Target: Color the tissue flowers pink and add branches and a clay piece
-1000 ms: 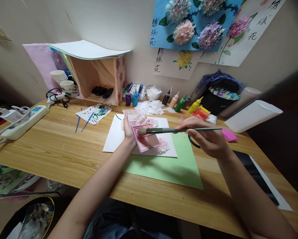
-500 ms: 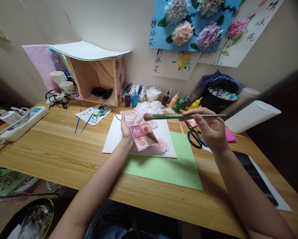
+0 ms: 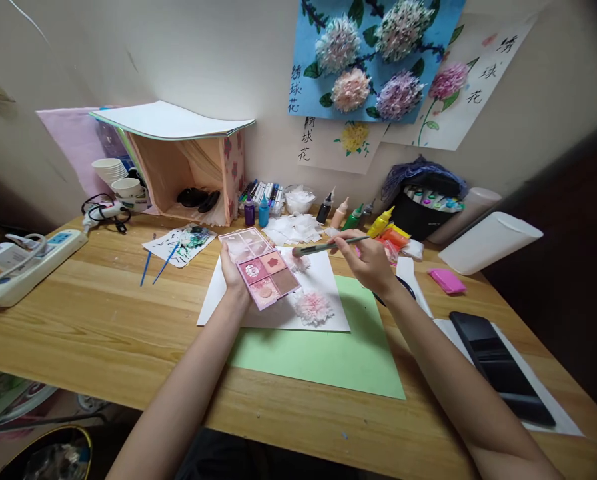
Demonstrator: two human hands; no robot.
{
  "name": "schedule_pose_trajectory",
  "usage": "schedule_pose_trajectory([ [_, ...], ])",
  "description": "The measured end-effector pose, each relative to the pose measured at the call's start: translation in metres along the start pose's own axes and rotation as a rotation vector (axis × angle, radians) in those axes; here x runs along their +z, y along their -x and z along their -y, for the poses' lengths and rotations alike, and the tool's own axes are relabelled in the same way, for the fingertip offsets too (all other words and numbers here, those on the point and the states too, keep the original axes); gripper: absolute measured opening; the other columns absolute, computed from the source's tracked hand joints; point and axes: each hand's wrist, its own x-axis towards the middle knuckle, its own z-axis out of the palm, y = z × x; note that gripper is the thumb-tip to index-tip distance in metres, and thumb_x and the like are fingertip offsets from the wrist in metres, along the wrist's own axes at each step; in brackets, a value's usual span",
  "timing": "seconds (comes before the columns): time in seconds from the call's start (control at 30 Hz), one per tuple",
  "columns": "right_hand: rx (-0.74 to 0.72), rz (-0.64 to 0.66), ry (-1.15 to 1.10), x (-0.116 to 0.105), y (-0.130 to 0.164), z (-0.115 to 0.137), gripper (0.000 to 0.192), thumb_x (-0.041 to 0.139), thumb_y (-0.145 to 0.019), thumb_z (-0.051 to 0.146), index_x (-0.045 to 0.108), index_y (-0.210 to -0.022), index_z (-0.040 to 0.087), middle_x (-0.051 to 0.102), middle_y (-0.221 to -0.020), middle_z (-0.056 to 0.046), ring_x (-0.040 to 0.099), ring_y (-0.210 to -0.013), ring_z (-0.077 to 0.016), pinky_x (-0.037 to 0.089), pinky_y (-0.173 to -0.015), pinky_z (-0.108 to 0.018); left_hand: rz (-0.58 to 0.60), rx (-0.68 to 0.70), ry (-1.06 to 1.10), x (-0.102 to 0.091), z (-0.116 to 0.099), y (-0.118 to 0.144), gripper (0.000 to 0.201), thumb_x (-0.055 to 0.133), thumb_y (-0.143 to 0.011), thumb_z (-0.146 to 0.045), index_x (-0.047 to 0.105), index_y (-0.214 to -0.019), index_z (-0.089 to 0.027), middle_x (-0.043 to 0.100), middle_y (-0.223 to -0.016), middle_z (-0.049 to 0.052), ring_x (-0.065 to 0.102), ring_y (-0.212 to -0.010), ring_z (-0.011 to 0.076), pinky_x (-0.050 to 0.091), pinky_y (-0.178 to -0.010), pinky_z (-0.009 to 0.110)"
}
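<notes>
While brush (image 3: pixel 314 249) lies between right fingers (image 3: pixel 351 254), left fingers (image 3: pixel 225 255) hold palette (image 3: pixel 268 277).

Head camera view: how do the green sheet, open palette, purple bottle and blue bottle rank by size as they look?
1. Green sheet, though partly covered
2. Open palette
3. Purple bottle and blue bottle: too alike to rank

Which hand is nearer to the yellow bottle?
Right. The right hand, holding a brush, is just in front of the yellow bottle; the left hand, holding a makeup palette, is farther off, to its left.
</notes>
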Motion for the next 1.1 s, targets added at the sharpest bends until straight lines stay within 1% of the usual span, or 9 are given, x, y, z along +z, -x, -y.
schedule_pose_trajectory([
  [0.07,-0.024,0.040,0.009,0.003,0.000,0.000,0.022,0.046,-0.092,0.034,0.060,-0.084,0.021,0.065,-0.075,-0.004,0.062,-0.075,-0.0194,0.047,-0.072,-0.032,0.003,0.000,0.000,0.002,-0.002,0.002,0.068,0.025,-0.086,-0.062,0.061,-0.108,-0.008,0.069,-0.087,0.015,0.066,-0.078,0.0265,0.051,-0.079,0.042],
  [0.2,-0.029,0.000,-0.031,0.006,-0.003,0.002,0.021,0.044,-0.093,0.033,0.061,-0.090,0.021,0.065,-0.085,-0.006,0.061,-0.083,-0.0209,0.046,-0.076,-0.034,-0.003,0.031,0.007,0.002,-0.004,0.002,0.066,0.025,-0.086,-0.061,0.061,-0.108,-0.010,0.069,-0.086,0.014,0.066,-0.077,0.0270,0.051,-0.077,0.043],
  [0.33,-0.041,0.089,-0.008,0.009,-0.003,0.004,0.022,0.043,-0.093,0.033,0.061,-0.090,0.021,0.065,-0.089,-0.007,0.059,-0.088,-0.0219,0.045,-0.080,-0.035,-0.008,0.048,0.006,0.000,-0.006,-0.002,0.066,0.025,-0.087,-0.060,0.061,-0.106,-0.009,0.069,-0.087,0.015,0.066,-0.079,0.0273,0.051,-0.078,0.045],
  [0.5,0.038,0.062,-0.006,0.010,-0.003,0.000,0.025,0.043,-0.093,0.037,0.062,-0.092,0.021,0.065,-0.088,-0.007,0.059,-0.087,-0.0216,0.045,-0.078,-0.034,0.021,0.099,0.043,0.001,-0.009,-0.003,0.062,0.025,-0.087,-0.060,0.062,-0.107,-0.012,0.069,-0.087,0.013,0.066,-0.087,0.0273,0.050,-0.084,0.046],
  [0.63,0.134,0.023,-0.059,0.008,-0.003,-0.006,0.027,0.043,-0.093,0.039,0.061,-0.095,0.020,0.065,-0.084,-0.005,0.062,-0.083,-0.0204,0.045,-0.075,-0.032,0.045,0.101,0.035,0.000,-0.010,-0.003,0.064,0.025,-0.087,-0.061,0.062,-0.105,-0.012,0.069,-0.084,0.012,0.067,-0.085,0.0272,0.050,-0.084,0.046],
  [0.87,0.151,0.023,-0.108,0.002,-0.004,-0.009,0.027,0.045,-0.092,0.040,0.062,-0.091,0.020,0.067,-0.087,-0.005,0.064,-0.083,-0.0194,0.046,-0.076,-0.031,0.035,0.099,0.020,-0.001,-0.010,-0.004,0.067,0.024,-0.086,-0.062,0.062,-0.105,-0.011,0.069,-0.082,0.013,0.067,-0.080,0.0276,0.051,-0.081,0.045],
  [0.97,0.163,0.023,-0.092,-0.002,-0.005,-0.006,0.027,0.046,-0.091,0.041,0.063,-0.088,0.020,0.067,-0.082,-0.004,0.064,-0.081,-0.0198,0.047,-0.076,-0.032,0.016,0.117,0.016,-0.001,-0.010,-0.005,0.065,0.024,-0.086,-0.062,0.062,-0.103,-0.013,0.069,-0.080,0.012,0.066,-0.076,0.0265,0.051,-0.077,0.044],
  [1.0,0.160,0.002,-0.111,-0.004,-0.005,-0.003,0.026,0.047,-0.091,0.041,0.063,-0.088,0.020,0.067,-0.081,-0.004,0.064,-0.081,-0.0198,0.048,-0.076,-0.033,0.004,0.130,0.019,-0.001,-0.009,-0.005,0.065,0.023,-0.086,-0.062,0.062,-0.102,-0.013,0.068,-0.080,0.011,0.066,-0.074,0.0257,0.051,-0.076,0.043],
  [1.1,0.112,-0.139,-0.269,-0.011,-0.003,0.013,0.024,0.047,-0.091,0.040,0.062,-0.091,0.022,0.066,-0.085,-0.004,0.065,-0.081,-0.0194,0.050,-0.078,-0.035,-0.040,0.167,0.011,-0.003,-0.009,-0.007,0.065,0.021,-0.087,-0.062,0.062,-0.098,-0.014,0.067,-0.077,0.011,0.064,-0.071,0.0247,0.051,-0.074,0.041],
])
